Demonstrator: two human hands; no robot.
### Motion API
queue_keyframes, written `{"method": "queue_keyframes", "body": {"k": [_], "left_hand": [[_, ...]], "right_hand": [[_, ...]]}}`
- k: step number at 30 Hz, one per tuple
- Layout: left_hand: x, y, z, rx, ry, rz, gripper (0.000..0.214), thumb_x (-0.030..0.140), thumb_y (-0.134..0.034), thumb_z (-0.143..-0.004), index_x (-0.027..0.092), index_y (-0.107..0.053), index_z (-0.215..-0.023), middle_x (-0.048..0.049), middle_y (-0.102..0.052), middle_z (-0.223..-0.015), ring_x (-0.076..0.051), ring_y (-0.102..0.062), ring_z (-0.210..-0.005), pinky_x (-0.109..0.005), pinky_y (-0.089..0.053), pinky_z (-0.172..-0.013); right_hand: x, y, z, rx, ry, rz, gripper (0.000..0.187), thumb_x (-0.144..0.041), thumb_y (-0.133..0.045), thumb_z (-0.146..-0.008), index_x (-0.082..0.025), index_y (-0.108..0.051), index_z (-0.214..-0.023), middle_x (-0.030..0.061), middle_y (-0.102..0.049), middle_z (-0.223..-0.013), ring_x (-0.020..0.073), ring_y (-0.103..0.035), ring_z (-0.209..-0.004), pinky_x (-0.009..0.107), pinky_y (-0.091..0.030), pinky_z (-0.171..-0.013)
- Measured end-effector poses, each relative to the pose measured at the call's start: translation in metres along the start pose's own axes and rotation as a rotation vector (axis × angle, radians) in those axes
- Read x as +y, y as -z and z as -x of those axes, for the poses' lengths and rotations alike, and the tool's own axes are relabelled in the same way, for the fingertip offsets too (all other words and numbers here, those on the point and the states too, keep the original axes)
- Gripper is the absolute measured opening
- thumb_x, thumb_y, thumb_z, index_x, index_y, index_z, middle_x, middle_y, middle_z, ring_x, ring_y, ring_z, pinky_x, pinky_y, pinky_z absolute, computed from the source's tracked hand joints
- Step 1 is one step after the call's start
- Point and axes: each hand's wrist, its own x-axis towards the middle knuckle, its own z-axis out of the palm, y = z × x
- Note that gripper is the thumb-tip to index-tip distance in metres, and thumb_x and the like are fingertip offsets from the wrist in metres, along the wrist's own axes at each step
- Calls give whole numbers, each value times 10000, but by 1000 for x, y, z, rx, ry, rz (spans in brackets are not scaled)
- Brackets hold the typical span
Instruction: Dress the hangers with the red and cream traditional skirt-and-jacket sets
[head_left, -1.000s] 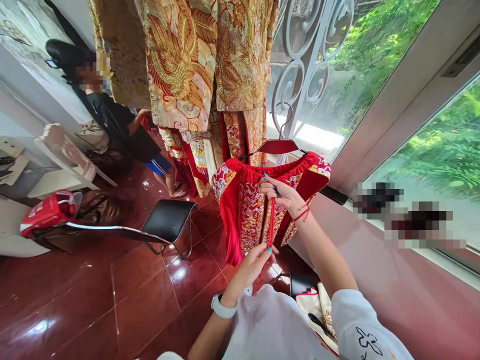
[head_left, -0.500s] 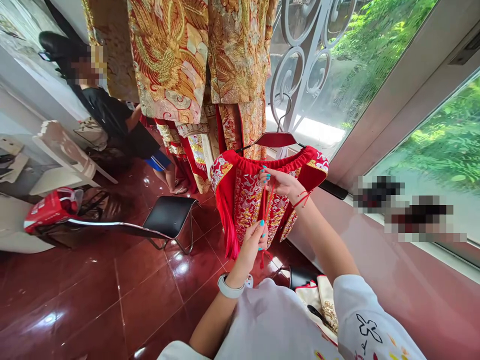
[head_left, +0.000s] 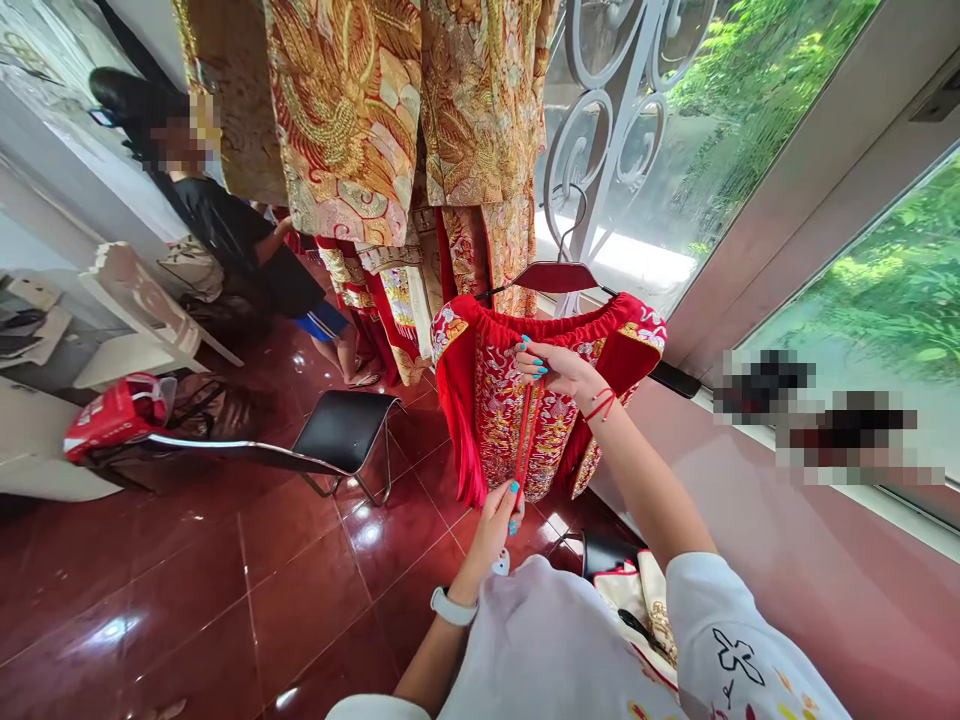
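Note:
A red skirt point(head_left: 495, 420) with gold and silver embroidery and a gathered waistband hangs in front of me from a clothes hanger point(head_left: 555, 277). Red drawstrings point(head_left: 530, 430) run down its front, stretched between my hands. My right hand point(head_left: 555, 368) pinches them near the waistband, fingers closed against the fabric. Lower down, below the skirt's front, my left hand point(head_left: 499, 520) is closed around the lower part of the drawstrings; their ends are hidden in it.
Gold embroidered garments point(head_left: 345, 120) hang behind the skirt. A black chair point(head_left: 345, 430) stands left on the tiled floor, with a red bag point(head_left: 120, 415) beyond. A person in black point(head_left: 232, 240) works at back left. Windows and a ledge point(head_left: 720, 470) line the right.
My left hand has slid down along the drawstrings, pulling them straight and taut. The right hand stays at the waistband. The view has shifted slightly.

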Motion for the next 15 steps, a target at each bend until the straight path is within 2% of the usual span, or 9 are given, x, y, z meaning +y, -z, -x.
{"method": "queue_keyframes", "body": {"k": [2, 4, 6, 9, 12, 15], "left_hand": [[7, -5, 20, -28, 9, -14, 674, 869, -546, -718, 201, -468, -692, 56, -405, -614, -84, -306, -534, -239, -270, -500], [24, -9, 41, -132, -19, -35, 648, 834, -491, -800, 206, -427, -658, 58, -350, -598, -92, -276, -543, -259, -262, -526], [45, -11, 59, -212, -77, -70, 646, 809, -436, -853, 212, -367, -617, 56, -295, -581, -99, -253, -544, -280, -241, -542], [69, -13, 78, -228, -155, -119, 650, 786, -384, -892, 213, -322, -592, 40, -285, -584, -114, -274, -565, -297, -232, -559], [72, -12, 87, -262, -156, -181, 645, 782, -352, -904, 213, -328, -600, 30, -308, -590, -123, -297, -579, -304, -238, -575], [61, -9, 85, -248, -132, -240, 644, 796, -315, -901, 217, -334, -620, 34, -306, -600, -126, -290, -583, -302, -241, -581]], "right_hand": [[3, -2, 3, 11, 16, -2, 261, -215, -435, -1038, -204, -485, -781, -68, -384, -600, 79, -380, -495, 168, -389, -460], [0, -5, 5, 35, -8, -6, 217, -214, -483, -1021, -200, -498, -805, -60, -435, -632, 73, -422, -520, 164, -432, -483], [-10, -9, 7, 71, -38, -5, 205, -190, -522, -1000, -201, -490, -797, -58, -467, -643, 65, -433, -523, 158, -457, -495], [-29, -16, 6, 92, -19, -4, 196, -158, -514, -996, -204, -494, -806, -51, -500, -649, 64, -456, -536, 160, -477, -513], [-33, -21, 5, 55, -11, -7, 225, -158, -488, -1010, -211, -464, -792, -58, -466, -623, 62, -433, -517, 153, -456, -501], [-19, -17, 4, 33, -49, 14, 314, -146, -431, -1021, -228, -366, -725, -88, -310, -542, 62, -278, -429, 142, -342, -408]]}}
